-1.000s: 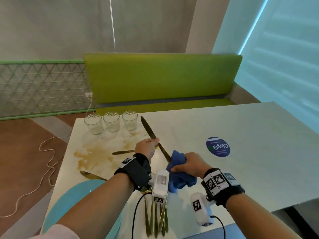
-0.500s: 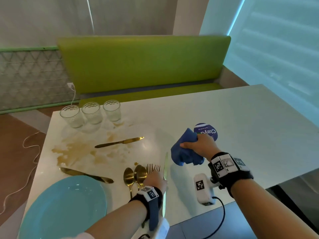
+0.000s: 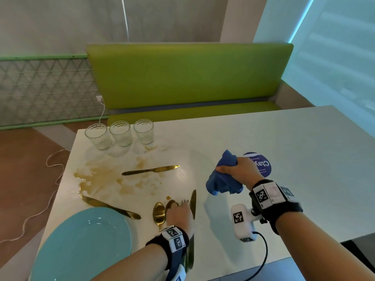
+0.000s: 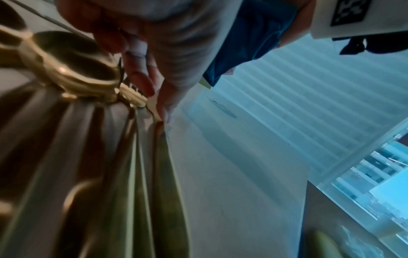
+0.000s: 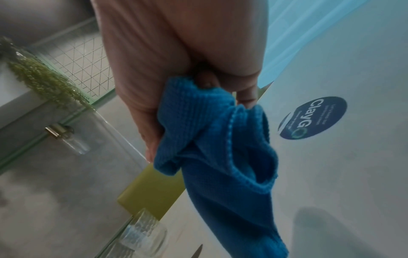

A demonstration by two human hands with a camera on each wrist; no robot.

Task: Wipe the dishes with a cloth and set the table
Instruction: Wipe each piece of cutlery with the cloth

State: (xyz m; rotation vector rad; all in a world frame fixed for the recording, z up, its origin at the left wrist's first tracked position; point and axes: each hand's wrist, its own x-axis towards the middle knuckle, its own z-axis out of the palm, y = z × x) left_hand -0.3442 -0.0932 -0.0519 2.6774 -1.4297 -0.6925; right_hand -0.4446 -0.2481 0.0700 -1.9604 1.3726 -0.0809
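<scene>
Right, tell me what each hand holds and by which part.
The right hand grips the bunched blue cloth around its middle. The left hand rests on the gold knife among the cutlery; whether it grips cannot be told.

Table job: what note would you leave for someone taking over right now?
Left hand: open, fingers on the cutlery bunch at the near edge.
Right hand: grips the cloth above the table.
Bunch: spoons, forks, one knife.
Plate near left; three glasses far left.
Done, it seems: the bunch lies clear of the spill.
Left: two knives at the spill, plate, glasses, then laying places.
</scene>
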